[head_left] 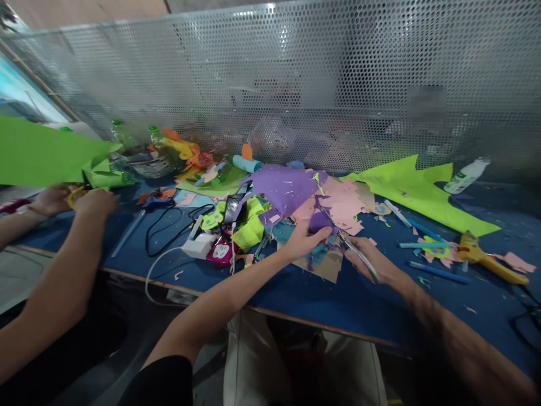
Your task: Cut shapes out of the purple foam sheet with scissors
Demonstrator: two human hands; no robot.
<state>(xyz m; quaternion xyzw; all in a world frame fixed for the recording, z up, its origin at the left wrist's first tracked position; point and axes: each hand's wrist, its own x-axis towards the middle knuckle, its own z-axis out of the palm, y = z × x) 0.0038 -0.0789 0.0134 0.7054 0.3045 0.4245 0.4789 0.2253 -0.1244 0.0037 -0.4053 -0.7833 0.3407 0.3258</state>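
Between the thumb and fingers of my left hand (305, 241) is a small purple foam piece (320, 222). My right hand (372, 260) grips a pair of scissors (357, 255) by the handles, and their blades meet the edge of that piece. Whether the blades are parted I cannot tell. Beneath both hands lie scraps and a brown cardboard sheet (333, 269). A larger purple sheet (284, 189) with cut edges rests just beyond, beside a torn pink sheet (342, 200).
At the left, a co-worker's hands (95, 203) hold scissors at a green sheet (46, 152). A yellow glue gun (492, 258) lies right, near a green sheet (406, 189) and a white bottle (467, 176). Cables and a white charger (198, 246) sit left; a perforated metal screen (296, 73) closes the back.
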